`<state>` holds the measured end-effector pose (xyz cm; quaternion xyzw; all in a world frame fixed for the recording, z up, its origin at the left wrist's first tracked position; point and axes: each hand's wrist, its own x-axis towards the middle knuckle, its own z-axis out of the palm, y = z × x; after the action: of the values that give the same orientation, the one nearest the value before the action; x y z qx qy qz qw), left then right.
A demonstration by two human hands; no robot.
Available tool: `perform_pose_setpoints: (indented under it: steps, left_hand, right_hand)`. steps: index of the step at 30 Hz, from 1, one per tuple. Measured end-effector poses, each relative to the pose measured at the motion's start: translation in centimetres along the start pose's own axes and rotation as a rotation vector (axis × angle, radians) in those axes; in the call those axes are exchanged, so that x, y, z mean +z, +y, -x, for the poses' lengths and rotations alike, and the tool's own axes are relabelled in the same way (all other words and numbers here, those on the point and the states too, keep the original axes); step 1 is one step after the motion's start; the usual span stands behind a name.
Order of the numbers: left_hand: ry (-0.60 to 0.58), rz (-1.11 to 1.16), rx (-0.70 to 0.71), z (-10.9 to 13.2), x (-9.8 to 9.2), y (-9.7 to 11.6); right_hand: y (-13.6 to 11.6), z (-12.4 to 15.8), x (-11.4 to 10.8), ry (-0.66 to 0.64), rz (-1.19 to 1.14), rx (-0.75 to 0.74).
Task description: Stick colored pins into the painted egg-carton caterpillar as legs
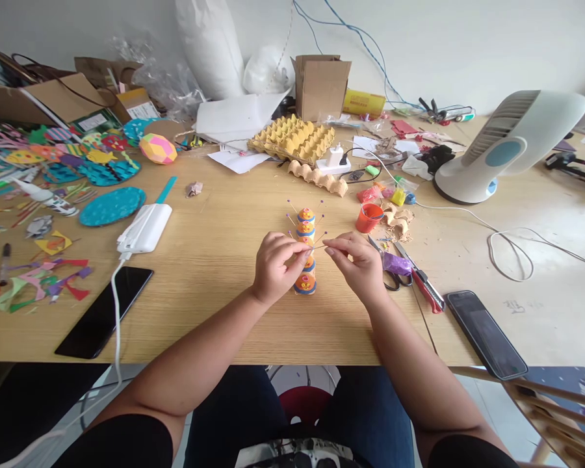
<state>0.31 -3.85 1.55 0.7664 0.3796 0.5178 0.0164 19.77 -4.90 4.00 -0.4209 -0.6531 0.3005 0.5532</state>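
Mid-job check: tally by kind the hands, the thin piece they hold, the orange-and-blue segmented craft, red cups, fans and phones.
Hands: 2 (left hand, right hand)
Thin piece: 1
Orange-and-blue segmented craft: 1
Red cup: 1
Fan: 1
Phones: 2 (left-side phone, right-side phone)
Total: 8

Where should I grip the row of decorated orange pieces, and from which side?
Probably the nearest piece, pinched across its left and right sides, coming in from the person's side. The row runs lengthwise away from the person, and purple-tipped stems jut out on both sides of its farther pieces; none shows at the near end.
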Motion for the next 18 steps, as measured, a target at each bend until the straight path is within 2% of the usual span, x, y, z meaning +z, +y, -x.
perform_pose_setpoints:
  steps: [11, 18]
  left_hand:
    - [-0.009, 0.013, 0.001, 0.1, 0.0, -0.1]
    - [0.005, 0.032, 0.019, 0.1, 0.0, -0.2]
  right_hand:
    - [0.3, -0.1, 0.0, -0.025, 0.052, -0.056]
    - [1.2, 0.2, 0.1, -0.031, -0.017, -0.009]
